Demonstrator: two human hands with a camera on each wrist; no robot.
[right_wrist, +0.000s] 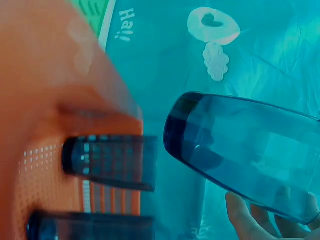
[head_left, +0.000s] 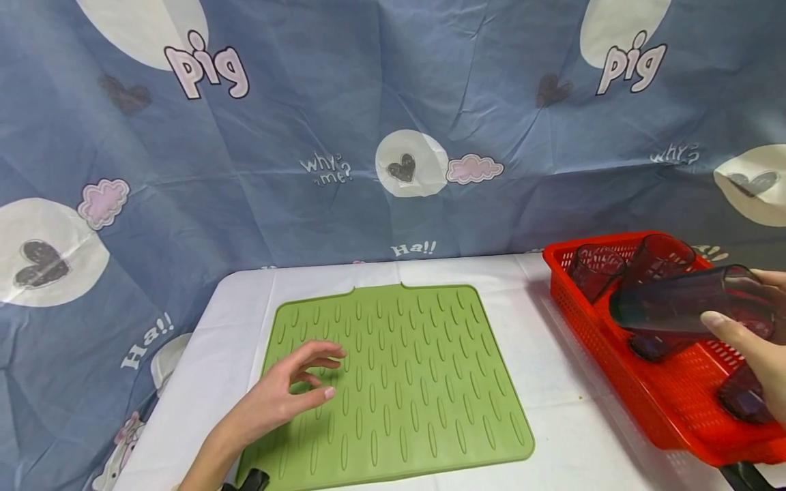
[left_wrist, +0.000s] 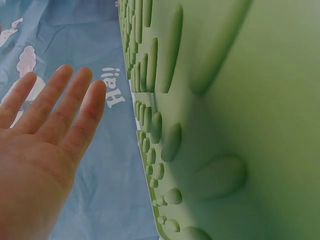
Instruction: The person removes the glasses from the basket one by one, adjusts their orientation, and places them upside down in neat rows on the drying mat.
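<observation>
A dark tinted drinking glass (head_left: 669, 303) lies tilted on its side in the air above the red basket (head_left: 651, 409), its thick base pointing left. My right hand (head_left: 752, 351) grips it near the rim, with the thumb along the near side. In the right wrist view the same glass (right_wrist: 235, 145) shows blue, and fingertips (right_wrist: 242, 215) press against its side. Over the left part of a green ridged mat (head_left: 393, 382) hovers my left hand (head_left: 288, 389), holding nothing. Its fingers look loosely bent in the head view and extended in the left wrist view (left_wrist: 45, 145).
Several more glasses are in the basket, among them one at the back left (head_left: 595, 266) and one beside it (head_left: 663, 256). A white cloth (head_left: 552, 368) covers the table between mat and basket. Behind hangs a printed blue curtain (head_left: 344, 102).
</observation>
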